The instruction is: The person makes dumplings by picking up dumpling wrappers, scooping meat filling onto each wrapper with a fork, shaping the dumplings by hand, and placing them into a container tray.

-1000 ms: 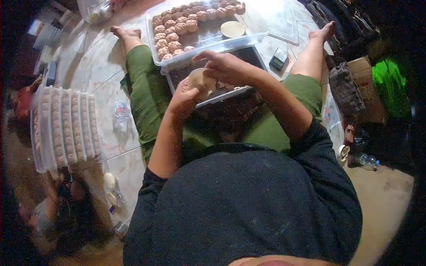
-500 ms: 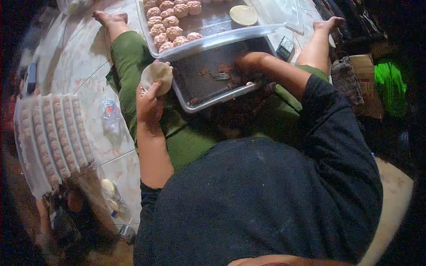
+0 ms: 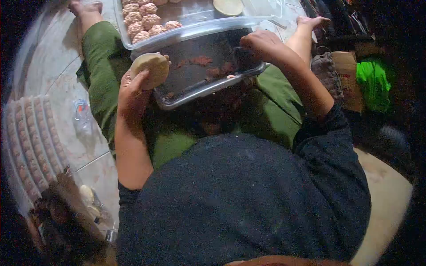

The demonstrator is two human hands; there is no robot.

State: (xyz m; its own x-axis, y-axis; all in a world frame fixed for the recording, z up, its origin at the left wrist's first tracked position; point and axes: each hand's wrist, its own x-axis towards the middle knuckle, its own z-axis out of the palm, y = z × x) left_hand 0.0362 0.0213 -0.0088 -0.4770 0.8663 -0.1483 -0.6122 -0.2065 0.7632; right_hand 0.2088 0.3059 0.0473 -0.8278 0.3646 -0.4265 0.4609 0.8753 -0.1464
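Observation:
My left hand (image 3: 135,91) grips a round, pale wrapper (image 3: 151,71), thumb on its face, beside the left edge of a dark tray. My right hand (image 3: 265,45) is over the right end of that tray (image 3: 199,47), its fingers curled together; what they hold is too small and dark to make out. Reddish-brown bits of filling (image 3: 202,60) are scattered on the tray bottom. Across the tray's far side sits a clear container (image 3: 195,32) with rows of pinkish textured balls (image 3: 151,20) at its left and a round pale disc (image 3: 228,6).
Stacked clear boxes of balls (image 3: 33,142) stand at the left, near a plastic bag (image 3: 83,117) on the tiles. A grey cloth (image 3: 326,73), a cardboard box (image 3: 348,80) and a green bag (image 3: 373,84) are at the right. My legs flank the tray.
My hands have parted, the left keeping the wrapper. My right hand moved to the tray's right side and its fingers closed. The fork seen in the tray no longer shows there. The view has shifted.

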